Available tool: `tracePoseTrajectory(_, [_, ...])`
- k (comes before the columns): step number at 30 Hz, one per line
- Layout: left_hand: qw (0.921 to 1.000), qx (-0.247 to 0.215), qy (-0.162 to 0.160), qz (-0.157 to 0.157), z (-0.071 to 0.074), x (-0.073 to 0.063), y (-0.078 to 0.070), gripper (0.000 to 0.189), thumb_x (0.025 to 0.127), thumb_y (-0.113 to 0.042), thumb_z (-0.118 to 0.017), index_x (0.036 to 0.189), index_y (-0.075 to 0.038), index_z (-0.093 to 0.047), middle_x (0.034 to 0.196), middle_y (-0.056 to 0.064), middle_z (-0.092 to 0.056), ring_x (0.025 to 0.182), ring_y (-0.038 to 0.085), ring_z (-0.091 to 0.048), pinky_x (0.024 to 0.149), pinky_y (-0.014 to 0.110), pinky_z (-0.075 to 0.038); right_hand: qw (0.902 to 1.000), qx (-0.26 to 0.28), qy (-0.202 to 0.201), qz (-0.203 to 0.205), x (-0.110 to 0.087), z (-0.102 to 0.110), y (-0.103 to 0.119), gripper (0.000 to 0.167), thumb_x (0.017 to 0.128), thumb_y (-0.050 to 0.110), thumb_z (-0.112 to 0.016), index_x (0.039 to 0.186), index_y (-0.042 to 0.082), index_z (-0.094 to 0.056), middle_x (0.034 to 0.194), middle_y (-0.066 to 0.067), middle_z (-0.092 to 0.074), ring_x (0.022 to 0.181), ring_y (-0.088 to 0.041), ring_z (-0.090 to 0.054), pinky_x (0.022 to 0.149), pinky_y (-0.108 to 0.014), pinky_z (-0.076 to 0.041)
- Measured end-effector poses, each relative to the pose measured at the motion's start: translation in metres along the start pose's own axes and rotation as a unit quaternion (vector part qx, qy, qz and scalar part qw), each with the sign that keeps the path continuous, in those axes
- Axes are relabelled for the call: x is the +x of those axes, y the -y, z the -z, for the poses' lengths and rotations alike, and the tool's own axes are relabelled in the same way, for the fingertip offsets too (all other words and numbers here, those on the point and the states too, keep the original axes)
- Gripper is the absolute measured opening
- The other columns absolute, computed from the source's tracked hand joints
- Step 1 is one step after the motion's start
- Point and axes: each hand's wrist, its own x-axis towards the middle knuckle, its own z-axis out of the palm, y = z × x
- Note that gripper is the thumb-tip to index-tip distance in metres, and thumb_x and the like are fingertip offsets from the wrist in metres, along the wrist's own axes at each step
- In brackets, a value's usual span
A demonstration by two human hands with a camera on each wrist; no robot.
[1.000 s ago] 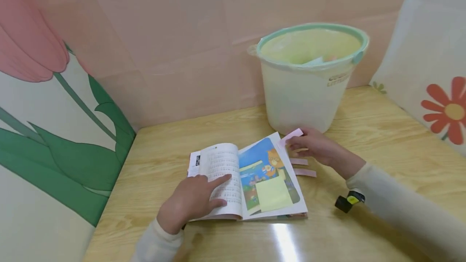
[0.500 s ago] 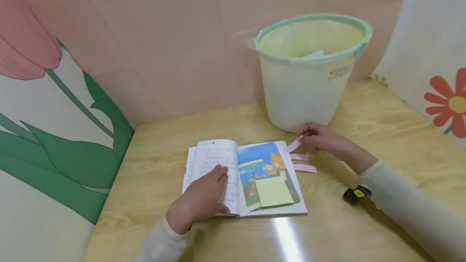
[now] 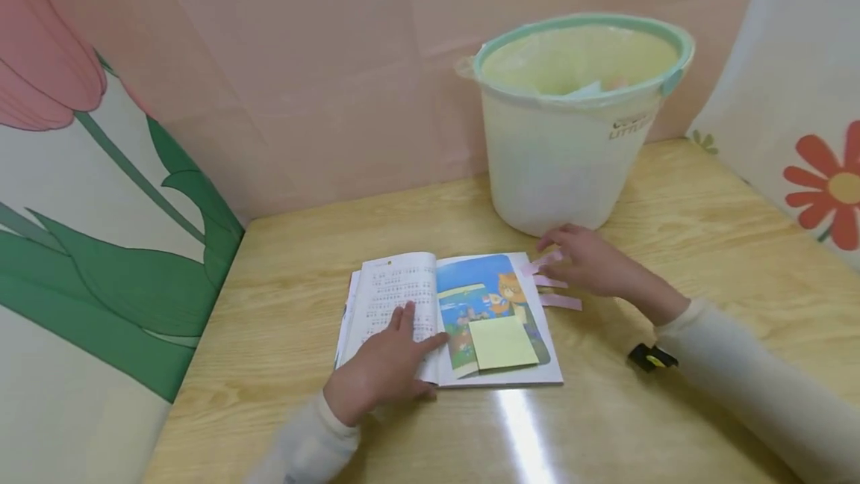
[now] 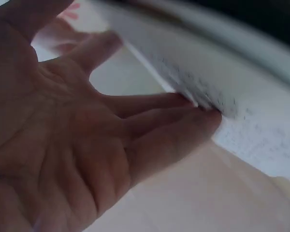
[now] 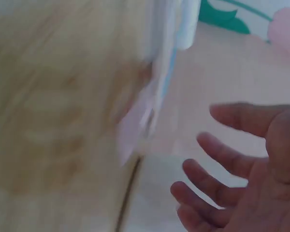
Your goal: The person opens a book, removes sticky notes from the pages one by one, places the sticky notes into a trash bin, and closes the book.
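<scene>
Cannot read tiny print (image 3: 399,293) in book (image 3: 449,303) | cannot see print under left hand (image 3: 383,361) | lose part of far strip (image 3: 531,269) behind right hand (image 3: 594,264) | see red flower (image 3: 841,187) cut off at right edge

head view overlooks the book (image 3: 452,305); blurred wrist views seem close.

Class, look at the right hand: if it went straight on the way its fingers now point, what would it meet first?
The right hand would most likely meet the uppermost pink strip first, then the open book. Depth is unclear, so it might pass just above both.
</scene>
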Motion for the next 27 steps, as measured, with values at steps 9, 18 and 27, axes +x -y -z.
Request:
tracePoseTrajectory(9, [0.9992,-0.016,-0.001,0.036,-0.008,0.005,-0.011,0.075,0.087,-0.059,-0.067,0.152,-0.044,-0.035,0.161,0.036,-0.011,0.147,0.053,-0.022,0.109,0.057,-0.042,0.9818,-0.012,0.156,0.108,-0.019,-0.02,0.048,0.051,0.088,0.041,-0.074,0.131,0.019,-0.059,0.141,-0.007,-0.055,0.13,-0.031,-0.051,0.103,-0.054,-0.045])
tracePoseTrajectory(18, [0.9968,0.011,-0.032,0.073,-0.002,0.014,-0.021,0.071,0.087,-0.056,-0.069,0.15,-0.04,-0.041,0.159,0.035,-0.02,0.144,0.052,-0.031,0.102,0.053,-0.05,0.9728,-0.054,0.196,0.11,-0.026,-0.033,0.062,0.089,0.075,0.051,-0.081,0.148,0.017,-0.043,0.159,-0.02,-0.032,0.147,-0.05,-0.025,0.108,-0.065,-0.037])
tracePoseTrajectory(27, [0.9887,0.104,-0.092,0.058,-0.008,0.027,-0.036,0.073,0.081,-0.062,-0.072,0.126,-0.005,-0.065,0.151,0.015,-0.039,0.141,0.044,-0.036,0.09,0.062,-0.051,0.9615,-0.148,0.184,0.14,-0.016,-0.041,0.066,0.07,0.087,0.044,-0.073,0.145,0.014,-0.046,0.151,-0.024,-0.043,0.14,-0.052,-0.037,0.105,-0.073,-0.032])
